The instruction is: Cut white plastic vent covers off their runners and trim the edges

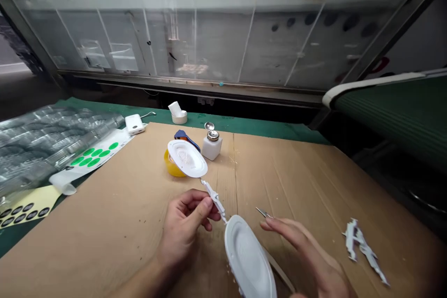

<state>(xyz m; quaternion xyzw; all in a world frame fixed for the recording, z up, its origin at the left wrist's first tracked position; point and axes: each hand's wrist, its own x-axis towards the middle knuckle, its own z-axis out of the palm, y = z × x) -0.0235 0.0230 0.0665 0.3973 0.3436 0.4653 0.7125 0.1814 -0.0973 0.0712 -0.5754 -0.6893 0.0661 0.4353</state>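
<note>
My left hand pinches the thin white plastic runner that joins two white oval moulded parts. One oval part sticks up beyond the hand, over the yellow tape roll. The other oval part hangs near me between my hands. My right hand lies beside that near part with fingers stretched out. A small metal blade tip shows at its fingertips; how it is held is unclear.
All this is over a brown cardboard sheet. White plastic scraps lie at right. A white pump bottle, a small white box, green sticker sheets, black sticker sheets and clear plastic trays sit behind and left.
</note>
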